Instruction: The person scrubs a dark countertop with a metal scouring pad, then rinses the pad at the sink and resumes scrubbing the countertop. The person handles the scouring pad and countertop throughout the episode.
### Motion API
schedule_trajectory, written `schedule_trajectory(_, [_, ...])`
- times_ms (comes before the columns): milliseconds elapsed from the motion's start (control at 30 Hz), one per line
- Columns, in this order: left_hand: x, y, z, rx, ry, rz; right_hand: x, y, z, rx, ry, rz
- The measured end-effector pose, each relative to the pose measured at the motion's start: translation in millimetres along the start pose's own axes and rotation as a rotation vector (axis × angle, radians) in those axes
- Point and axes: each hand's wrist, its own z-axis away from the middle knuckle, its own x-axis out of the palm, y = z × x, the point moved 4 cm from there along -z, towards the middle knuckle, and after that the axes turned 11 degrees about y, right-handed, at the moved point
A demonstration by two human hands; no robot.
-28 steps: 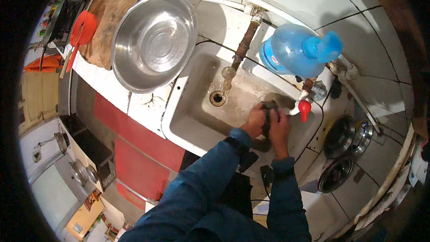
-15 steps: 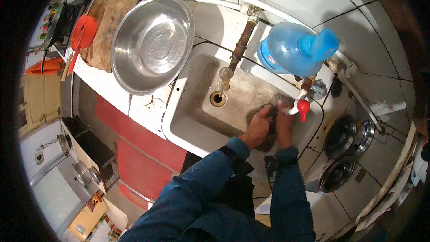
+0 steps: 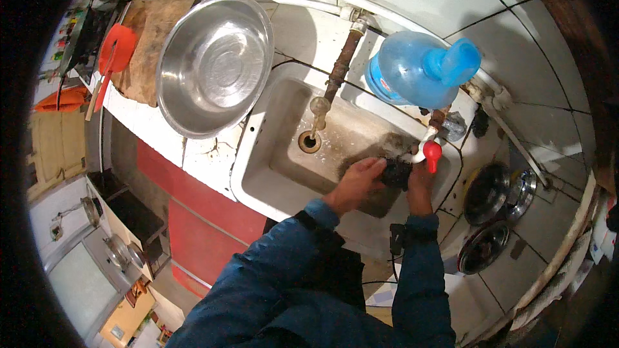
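Over the right part of the white sink [image 3: 258,190], both my hands are around a dark, rough-looking lump [image 3: 395,173], whose kind I cannot make out. My left hand [image 3: 356,183] grips its left side, fingers closed. At its right side is my right hand [image 3: 420,187], with fingers curled and partly hidden under the tap. The white tap with a red handle [image 3: 432,151] stands just above this hand. Below the lump, dark staining spreads over the sink floor. A second, old metal tap [image 3: 318,106] hangs above the drain [image 3: 309,142].
A large steel basin [image 3: 216,64] stands on the counter left of the sink. Behind the sink is a blue plastic bottle [image 3: 412,71]. Several shiny round lids or pans [image 3: 485,193] stand at the right. A wooden board [image 3: 145,45] and a red ladle-like utensil [image 3: 117,48] are far left.
My hands have moved apart, the left one leftward and the right one slightly right. The dark lump now shows more plainly between them. The whole view has shifted slightly.
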Motion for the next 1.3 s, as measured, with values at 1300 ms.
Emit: schedule_trajectory(1300, [-57.4, 9.2, -38.9, 0.998, 0.157, -0.614, 7.6, 9.4, 29.0, 0.607, -0.395, -0.658])
